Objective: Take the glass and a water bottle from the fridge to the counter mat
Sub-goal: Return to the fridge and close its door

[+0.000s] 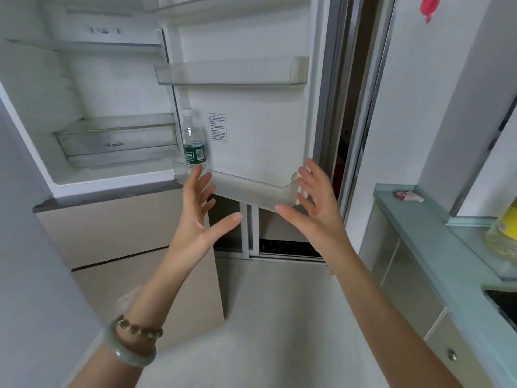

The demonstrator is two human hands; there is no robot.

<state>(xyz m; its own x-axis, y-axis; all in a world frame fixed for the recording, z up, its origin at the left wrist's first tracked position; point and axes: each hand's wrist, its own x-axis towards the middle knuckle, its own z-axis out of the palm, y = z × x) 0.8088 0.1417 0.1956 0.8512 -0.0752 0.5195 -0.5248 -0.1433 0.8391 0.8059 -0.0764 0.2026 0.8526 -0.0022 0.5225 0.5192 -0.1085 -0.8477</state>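
A clear water bottle [193,138] with a white cap and a green label stands upright at the left end of the lower shelf [246,186] on the open fridge door. My left hand [201,208] is raised just below and in front of the bottle, fingers spread, holding nothing. My right hand [313,203] is open at the right end of the same door shelf, fingers apart, empty. I see no glass in the fridge or on the door. No counter mat is in view.
The fridge interior [112,107] holds bare shelves and a clear drawer [117,141]. An upper door shelf [232,71] is bare. At the right runs a pale green counter [436,239] with a yellow-capped bottle [503,233] and a small wrapper [408,196]. Tiled floor lies below.
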